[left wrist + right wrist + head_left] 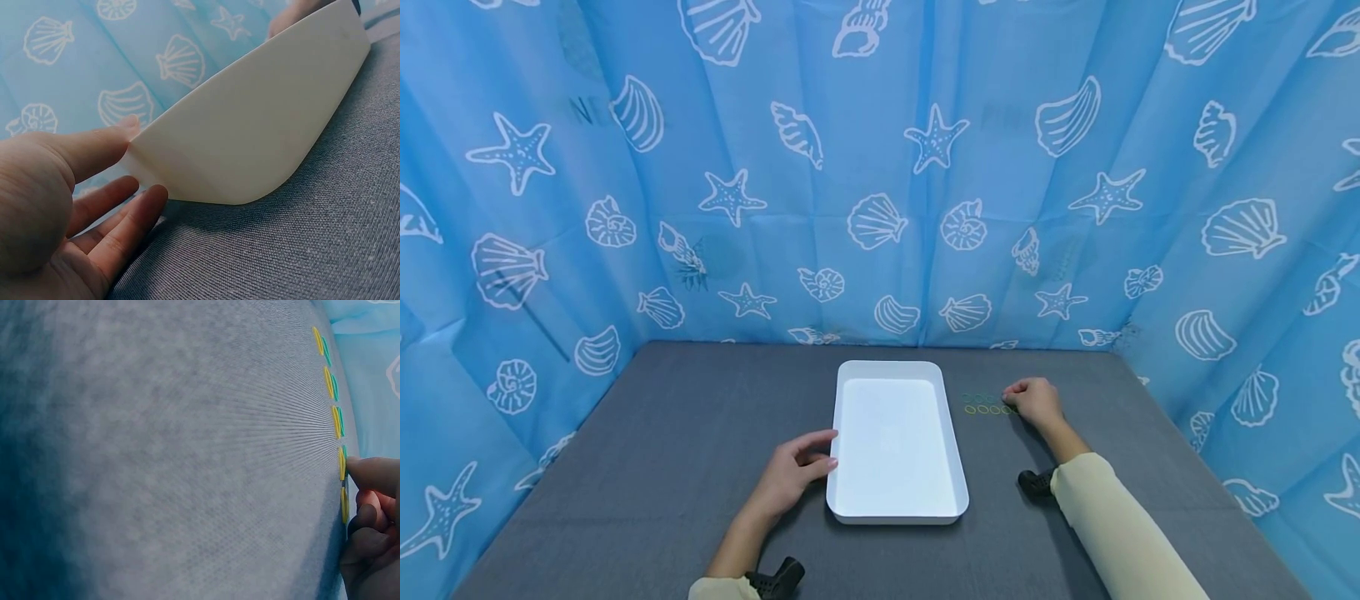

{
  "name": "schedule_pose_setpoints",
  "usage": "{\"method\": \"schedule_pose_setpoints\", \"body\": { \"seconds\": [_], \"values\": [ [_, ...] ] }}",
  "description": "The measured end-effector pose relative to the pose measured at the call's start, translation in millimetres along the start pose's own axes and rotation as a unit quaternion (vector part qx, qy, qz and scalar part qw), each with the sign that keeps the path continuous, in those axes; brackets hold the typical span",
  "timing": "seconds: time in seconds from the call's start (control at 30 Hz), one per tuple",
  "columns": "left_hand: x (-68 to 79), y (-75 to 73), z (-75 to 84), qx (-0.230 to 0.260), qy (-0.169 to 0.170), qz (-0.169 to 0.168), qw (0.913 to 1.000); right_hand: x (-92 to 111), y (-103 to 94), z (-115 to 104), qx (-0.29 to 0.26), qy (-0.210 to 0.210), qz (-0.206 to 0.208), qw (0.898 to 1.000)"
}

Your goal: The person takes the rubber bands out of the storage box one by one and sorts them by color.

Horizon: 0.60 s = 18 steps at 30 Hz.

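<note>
A white rectangular tray [891, 508] lies on the grey cloth. At its left edge, my left hand [793, 471] touches the outer wall with fairly straight fingers. The left wrist view shows one fingertip [129, 125] at the tray's rim and others against the wall lower down. Right of the tray are two rows of small rings, yellow rings [982, 410] nearer and green rings [977, 398] behind. My right hand [1036, 402] is at the right end of the rows with fingertips bent down. I cannot tell whether a ring is between them.
Grey cloth [715, 417] covers the table. A blue curtain [880, 167] with white shells and starfish hangs behind it and at both sides. Both wrists wear black devices; the right one [1036, 483] shows by a pale sleeve [1120, 525].
</note>
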<state>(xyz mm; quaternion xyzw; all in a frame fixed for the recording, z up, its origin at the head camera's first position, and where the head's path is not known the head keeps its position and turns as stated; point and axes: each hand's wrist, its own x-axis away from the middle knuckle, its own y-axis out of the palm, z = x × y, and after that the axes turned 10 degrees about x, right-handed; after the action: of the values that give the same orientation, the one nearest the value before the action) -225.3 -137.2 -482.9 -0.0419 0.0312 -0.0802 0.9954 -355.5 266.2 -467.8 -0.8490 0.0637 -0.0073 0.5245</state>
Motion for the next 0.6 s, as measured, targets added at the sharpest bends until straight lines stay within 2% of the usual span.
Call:
{"method": "schedule_pose_setpoints", "body": {
  "seconds": [0.23, 0.43, 0.6],
  "values": [
    [-0.8, -1.1, -0.7, -0.004, -0.004, 0.002, 1.0, 4.7, -3.4, 1.6, -0.051, -0.006, 0.004, 0.999],
    [-3.4, -4.8, -3.5, -0.011, 0.005, 0.006, 0.9999, 11.9, -14.9, 2.5, -0.087, -0.052, 0.016, 0.995],
    [-4.4, -11.0, -4.3, 0.027, 0.011, -0.008, 0.9995, 20.0, -21.9, 10.6, -0.074, -0.08, 0.031, 0.994]
  ]
}}
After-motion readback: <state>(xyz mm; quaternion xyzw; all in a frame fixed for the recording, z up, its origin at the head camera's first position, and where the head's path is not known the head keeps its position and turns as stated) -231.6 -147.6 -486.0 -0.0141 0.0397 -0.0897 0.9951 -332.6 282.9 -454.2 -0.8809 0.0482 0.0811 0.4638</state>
